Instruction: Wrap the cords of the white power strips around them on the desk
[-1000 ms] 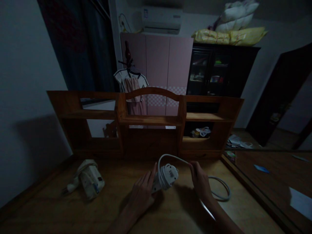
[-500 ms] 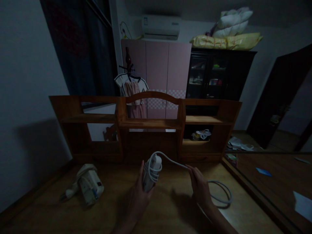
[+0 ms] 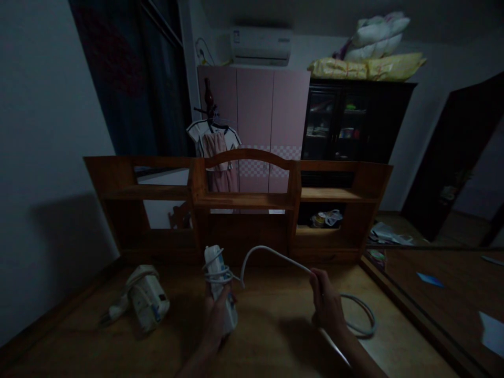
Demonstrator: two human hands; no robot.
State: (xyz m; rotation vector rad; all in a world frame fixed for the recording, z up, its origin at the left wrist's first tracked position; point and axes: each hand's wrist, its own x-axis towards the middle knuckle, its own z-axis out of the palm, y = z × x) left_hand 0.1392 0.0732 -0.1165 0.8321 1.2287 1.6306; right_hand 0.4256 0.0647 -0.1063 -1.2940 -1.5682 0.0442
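My left hand (image 3: 216,319) is closed around a white power strip (image 3: 227,316), held tilted above the wooden desktop. Turns of grey-white cord (image 3: 214,275) wrap the strip's upper part. From there the cord arcs up and over to my right hand (image 3: 327,304), whose fingers pinch it. Past that hand, the cord runs toward the lower edge and a loose loop (image 3: 370,328) lies on the desktop. On the left, a second off-white power strip (image 3: 148,302) rests with its own cord wound around it and a plug (image 3: 114,313) beside it.
A wooden shelf unit (image 3: 244,199) spans the back of the desktop (image 3: 268,346). A raised wooden edge (image 3: 397,299) runs along the right side. Beyond it lie a blue card (image 3: 430,279) and a white sheet (image 3: 492,333). A wall (image 3: 51,226) borders the left.
My left hand has moved left and turned the power strip, so its other face shows. The cord between the hands now spans a longer stretch. My right hand has shifted slightly right.
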